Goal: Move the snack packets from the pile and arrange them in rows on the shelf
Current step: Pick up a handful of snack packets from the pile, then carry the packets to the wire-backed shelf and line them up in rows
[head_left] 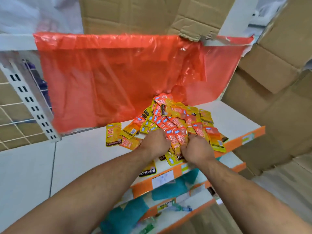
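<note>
Pile: the snack packets (177,119) lie in a loose heap, red and yellow ones mixed, on the right part of the white shelf (81,149), near its front edge.
Strays: one yellow packet (113,135) lies flat just beside the heap on its left. Another packet (148,169) hangs over the front edge of the shelf.
Rows: I see no row yet, so I judge the arranging is only at its start.
Left hand (154,142): its fingers are curled into the near side of the heap and press against a small bunch (179,139) of packets.
Right hand (197,148): its fingers are curled around the same bunch from the other side, so the bunch is held between both hands.
Handling: the packets look light, thin and soft, with glossy foil that probably slides easily, so a big handful may fan out and drop some.
Where to hold: it seems better to squeeze a few packets by their flat faces, aligned together, and not by one corner.
Risk: packets near the front edge may fall to the lower shelves (168,179).
Behind: a red plastic sheet (118,78) hangs down from the shelf above, at the back of the heap.
</note>
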Action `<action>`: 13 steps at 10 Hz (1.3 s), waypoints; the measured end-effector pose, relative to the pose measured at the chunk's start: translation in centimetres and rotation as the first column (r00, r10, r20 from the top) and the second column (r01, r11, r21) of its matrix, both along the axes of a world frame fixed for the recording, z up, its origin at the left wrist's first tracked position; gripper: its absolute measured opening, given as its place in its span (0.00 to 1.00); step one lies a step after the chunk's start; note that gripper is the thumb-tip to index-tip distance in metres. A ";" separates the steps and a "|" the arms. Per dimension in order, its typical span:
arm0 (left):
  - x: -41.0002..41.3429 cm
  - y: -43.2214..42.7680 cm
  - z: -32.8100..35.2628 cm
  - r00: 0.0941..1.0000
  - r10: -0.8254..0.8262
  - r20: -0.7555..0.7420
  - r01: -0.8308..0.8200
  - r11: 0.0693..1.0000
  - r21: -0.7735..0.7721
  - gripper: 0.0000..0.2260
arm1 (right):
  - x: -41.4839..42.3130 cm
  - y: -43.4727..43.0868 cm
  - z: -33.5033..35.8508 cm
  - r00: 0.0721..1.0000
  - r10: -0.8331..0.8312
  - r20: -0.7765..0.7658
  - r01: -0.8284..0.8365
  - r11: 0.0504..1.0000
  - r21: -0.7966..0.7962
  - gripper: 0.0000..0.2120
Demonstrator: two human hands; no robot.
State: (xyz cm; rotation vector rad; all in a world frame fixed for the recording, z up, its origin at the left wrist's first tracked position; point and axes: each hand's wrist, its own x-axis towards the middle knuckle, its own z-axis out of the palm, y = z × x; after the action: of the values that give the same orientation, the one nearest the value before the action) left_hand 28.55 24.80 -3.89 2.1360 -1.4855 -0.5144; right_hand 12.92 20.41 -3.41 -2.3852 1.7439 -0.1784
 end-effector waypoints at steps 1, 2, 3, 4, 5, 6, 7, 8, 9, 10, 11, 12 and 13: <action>-1.4 -0.9 -0.2 0.979 0.169 -0.117 -0.167 0.986 0.024 0.06 | -0.9 -1.2 -0.3 0.998 0.048 0.040 -0.049 0.999 0.016 0.20; -2.3 -1.4 -0.2 0.948 0.260 -0.182 -0.252 0.966 0.066 0.09 | -1.2 -1.9 -0.2 0.994 0.085 0.061 -0.088 0.996 0.032 0.22; -3.3 -1.7 -0.5 0.910 0.352 -0.220 -0.334 0.935 0.116 0.13 | -1.4 -2.5 -0.3 0.990 0.103 0.093 -0.108 0.993 0.052 0.26; -3.6 -1.9 -0.8 0.907 0.370 -0.199 -0.343 0.926 0.158 0.17 | -1.5 -2.7 -0.5 0.986 0.101 0.136 -0.111 0.991 0.072 0.27; -3.4 -2.2 -0.6 0.899 0.393 -0.195 -0.356 0.913 0.196 0.20 | -1.4 -3.2 -0.3 0.983 0.077 0.165 -0.095 0.990 0.107 0.29; -3.3 -2.2 -0.6 0.880 0.421 -0.218 -0.382 0.902 0.200 0.14 | -1.1 -3.3 -0.2 0.978 0.063 0.197 -0.091 0.986 0.140 0.34; -3.1 -1.9 -0.6 0.847 0.454 -0.277 -0.410 0.889 0.204 0.13 | -0.8 -3.5 -0.1 0.968 0.064 0.242 -0.108 0.979 0.174 0.34; -2.1 -1.1 0.3 0.782 0.478 -0.400 -0.439 0.878 0.192 0.13 | 0.0 -3.6 0.4 0.945 0.061 0.321 -0.134 0.969 0.210 0.36; -1.1 0.0 1.0 0.728 0.506 -0.463 -0.478 0.858 0.186 0.13 | 1.0 -3.2 1.0 0.921 0.097 0.377 -0.196 0.952 0.234 0.17; 0.4 1.9 1.7 0.693 0.532 -0.486 -0.535 0.832 0.147 0.12 | 2.7 -2.9 1.3 0.862 0.071 0.502 -0.257 0.915 0.312 0.23; 2.0 5.5 2.0 0.593 0.572 -0.566 -0.620 0.773 0.132 0.10 | 5.0 -1.8 1.2 0.760 -0.009 0.649 -0.351 0.836 0.422 0.24; 3.2 8.1 2.0 0.568 0.589 -0.575 -0.654 0.747 0.120 0.08 | 6.9 -0.1 1.1 0.733 0.013 0.680 -0.423 0.791 0.441 0.24; 5.2 12.0 1.8 0.533 0.647 -0.546 -0.738 0.671 0.075 0.11 | 9.5 2.8 1.4 0.728 0.090 0.680 -0.489 0.764 0.422 0.23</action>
State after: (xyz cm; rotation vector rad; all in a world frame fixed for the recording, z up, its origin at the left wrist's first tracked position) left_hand 33.74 36.79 -2.11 1.9945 -0.2710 -0.5758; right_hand 22.38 23.19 -2.00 -1.8054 0.8898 -0.3003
